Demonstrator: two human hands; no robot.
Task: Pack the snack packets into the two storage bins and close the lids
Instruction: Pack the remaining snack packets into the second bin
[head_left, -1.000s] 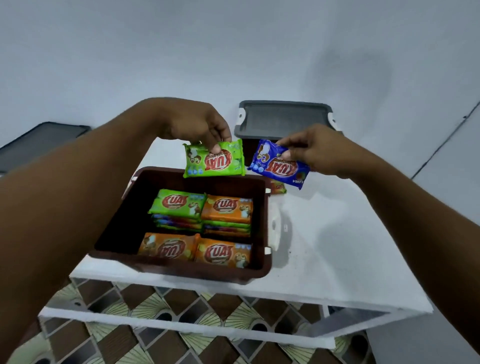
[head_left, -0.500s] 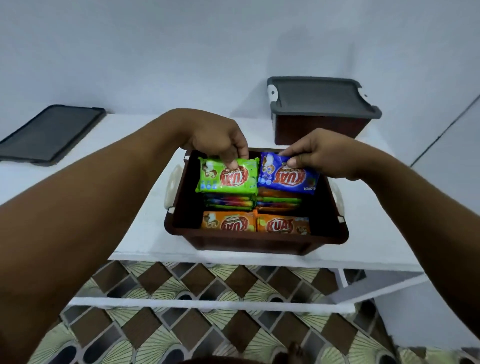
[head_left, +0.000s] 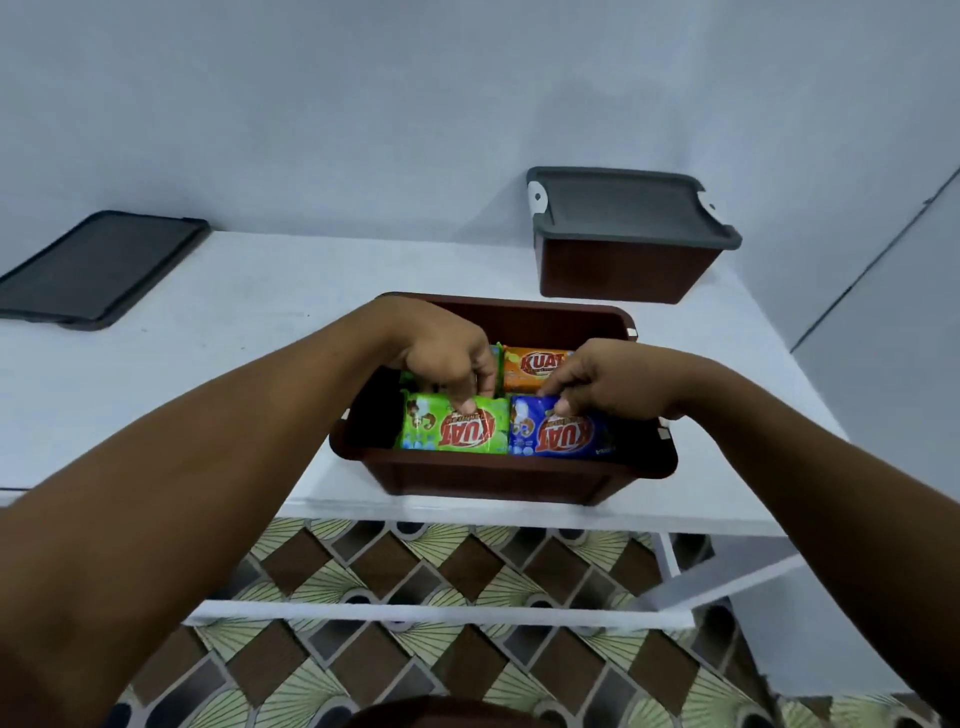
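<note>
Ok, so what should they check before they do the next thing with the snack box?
1. The green packet lies inside the open bin: ok.
2. The blue packet sits right beside it: ok.
3. Hands free to fetch the loose lid: not ok. The left hand pinches the green packet and the right hand pinches the blue packet.
4. That lid in sight: ok, on the table, far left.
5. Packets low enough for the lid to shut: cannot tell.
6. The second bin is closed: ok.
</note>
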